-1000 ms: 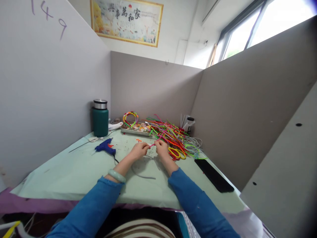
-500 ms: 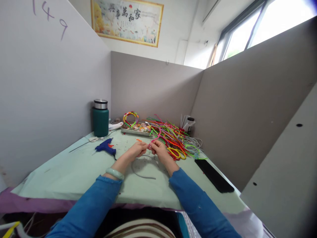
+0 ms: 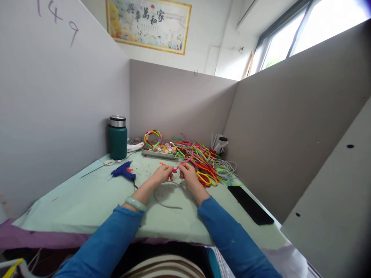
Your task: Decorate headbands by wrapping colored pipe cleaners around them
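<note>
Between my hands runs a pink pipe cleaner (image 3: 175, 170), with a fuzzy tail rising past my right fingers. My left hand (image 3: 164, 173) pinches it from the left, and an orange end of pipe cleaner (image 3: 162, 163) pokes out above those fingers. My right hand (image 3: 187, 172) is closed on the pink one a short way to the right. Below both hands a grey curved headband (image 3: 168, 207) lies on the table, its upper part partly behind my wrists. Beside my right hand spreads a heap of colourful pipe cleaners (image 3: 199, 154).
A blue glue gun (image 3: 124, 171) lies left of my hands, near a green bottle (image 3: 118, 143). At the back a metal tray (image 3: 159, 155) holds small pieces, with a colourful wrapped headband (image 3: 153, 132) on it. A black flat strip (image 3: 251, 205) lies on the right. Partitions enclose the table.
My hands have moved slightly apart, so more of the pink pipe cleaner shows between them. Its tail has shifted to the right. The headband and glue gun stay put.
</note>
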A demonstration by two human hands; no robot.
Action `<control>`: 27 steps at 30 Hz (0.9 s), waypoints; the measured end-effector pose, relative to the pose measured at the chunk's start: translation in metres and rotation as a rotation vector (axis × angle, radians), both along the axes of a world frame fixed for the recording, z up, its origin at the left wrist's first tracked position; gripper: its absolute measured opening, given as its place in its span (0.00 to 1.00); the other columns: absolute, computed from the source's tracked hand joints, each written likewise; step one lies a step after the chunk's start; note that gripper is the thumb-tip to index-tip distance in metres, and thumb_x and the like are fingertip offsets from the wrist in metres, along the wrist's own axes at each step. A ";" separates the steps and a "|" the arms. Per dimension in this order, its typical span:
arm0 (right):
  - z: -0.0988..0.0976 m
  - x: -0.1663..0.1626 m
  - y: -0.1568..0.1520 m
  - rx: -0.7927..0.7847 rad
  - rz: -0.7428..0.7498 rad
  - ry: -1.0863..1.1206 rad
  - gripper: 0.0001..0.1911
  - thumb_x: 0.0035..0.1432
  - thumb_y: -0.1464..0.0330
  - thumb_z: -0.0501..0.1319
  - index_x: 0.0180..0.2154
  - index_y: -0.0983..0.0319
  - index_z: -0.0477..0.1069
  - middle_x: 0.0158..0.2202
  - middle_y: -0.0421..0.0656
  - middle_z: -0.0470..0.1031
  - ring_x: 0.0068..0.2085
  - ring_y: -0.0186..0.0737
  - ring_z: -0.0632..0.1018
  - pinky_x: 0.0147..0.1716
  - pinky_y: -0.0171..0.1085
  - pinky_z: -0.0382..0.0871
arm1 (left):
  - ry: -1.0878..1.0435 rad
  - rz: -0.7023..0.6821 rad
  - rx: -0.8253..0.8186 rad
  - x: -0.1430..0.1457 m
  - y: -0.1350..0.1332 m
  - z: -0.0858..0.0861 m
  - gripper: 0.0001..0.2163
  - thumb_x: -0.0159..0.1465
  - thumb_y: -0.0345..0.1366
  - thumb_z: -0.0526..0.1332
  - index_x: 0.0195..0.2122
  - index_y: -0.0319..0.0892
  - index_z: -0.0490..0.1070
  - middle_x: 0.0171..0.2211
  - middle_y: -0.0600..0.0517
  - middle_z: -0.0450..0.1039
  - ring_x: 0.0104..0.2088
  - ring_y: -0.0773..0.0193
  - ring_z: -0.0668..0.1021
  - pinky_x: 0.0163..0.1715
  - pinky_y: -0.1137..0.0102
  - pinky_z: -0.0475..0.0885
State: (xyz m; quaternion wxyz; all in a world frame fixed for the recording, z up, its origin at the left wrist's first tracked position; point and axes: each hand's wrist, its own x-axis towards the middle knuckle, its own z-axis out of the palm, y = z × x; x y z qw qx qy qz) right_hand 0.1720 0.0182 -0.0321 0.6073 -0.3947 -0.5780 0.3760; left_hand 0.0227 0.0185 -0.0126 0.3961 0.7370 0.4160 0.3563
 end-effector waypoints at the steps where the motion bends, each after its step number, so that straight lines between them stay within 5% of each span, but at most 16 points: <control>1: 0.001 0.002 -0.001 -0.005 0.014 0.025 0.12 0.49 0.59 0.58 0.24 0.60 0.60 0.15 0.33 0.57 0.17 0.30 0.59 0.19 0.32 0.53 | -0.057 -0.041 -0.075 -0.001 0.000 0.001 0.21 0.60 0.48 0.49 0.33 0.35 0.71 0.19 0.53 0.68 0.14 0.74 0.58 0.16 0.74 0.51; 12: 0.003 0.000 -0.006 0.007 0.202 0.048 0.15 0.50 0.56 0.59 0.24 0.60 0.61 0.17 0.35 0.61 0.18 0.29 0.60 0.18 0.32 0.52 | -0.325 -0.228 -0.355 -0.010 -0.002 0.001 0.16 0.56 0.47 0.59 0.31 0.36 0.68 0.14 0.61 0.54 0.12 0.77 0.52 0.14 0.75 0.44; 18: 0.006 -0.001 -0.009 -0.032 0.204 0.031 0.15 0.51 0.56 0.58 0.24 0.60 0.59 0.18 0.35 0.60 0.19 0.30 0.60 0.20 0.32 0.55 | -0.375 -0.345 -0.385 -0.009 -0.009 0.007 0.14 0.54 0.46 0.61 0.27 0.38 0.64 0.16 0.59 0.59 0.12 0.79 0.52 0.14 0.75 0.43; 23: 0.003 -0.002 -0.005 0.078 0.016 -0.078 0.13 0.50 0.60 0.57 0.22 0.60 0.57 0.17 0.34 0.57 0.20 0.31 0.60 0.21 0.32 0.54 | -0.168 -0.202 -0.179 -0.004 -0.013 0.009 0.14 0.55 0.45 0.59 0.27 0.38 0.66 0.17 0.55 0.66 0.13 0.76 0.54 0.15 0.75 0.46; 27: -0.006 -0.004 0.006 0.115 -0.222 -0.229 0.12 0.47 0.65 0.57 0.18 0.60 0.55 0.18 0.34 0.56 0.22 0.31 0.59 0.23 0.32 0.53 | 0.189 0.068 0.251 0.001 -0.010 0.003 0.13 0.57 0.40 0.56 0.19 0.39 0.68 0.17 0.52 0.67 0.20 0.69 0.65 0.23 0.73 0.56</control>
